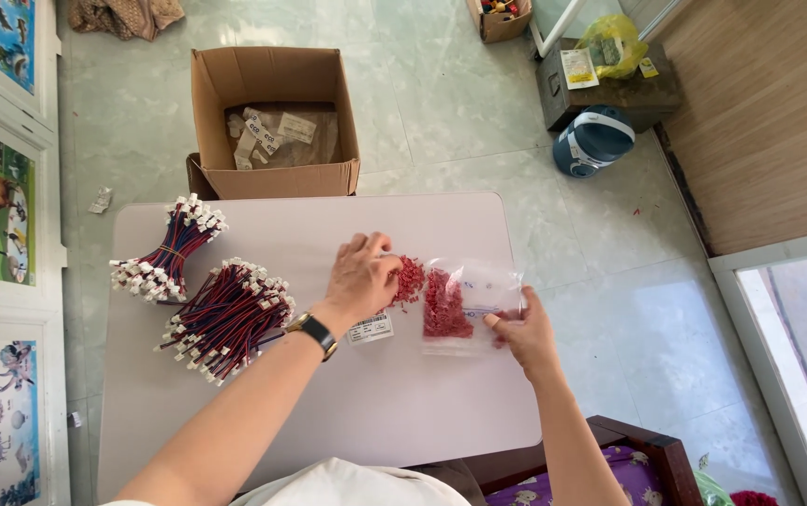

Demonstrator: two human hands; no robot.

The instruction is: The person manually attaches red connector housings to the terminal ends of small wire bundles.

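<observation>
Pinching the clear plastic bag (472,305) of small red parts by its right edge, right hand (521,334) holds it flat on the white table (375,403). Left hand (362,274), watch on wrist, is closed over a loose pile of red parts (410,278) just beside the bag. Left: two wire harness bundles (207,292). Beyond the table: open cardboard box (274,122) on the floor.

Red small parts (444,305) in a clear bag (478,281), red-blue wire bundles (227,319), white table (328,403), brown cardboard box (272,80).
</observation>
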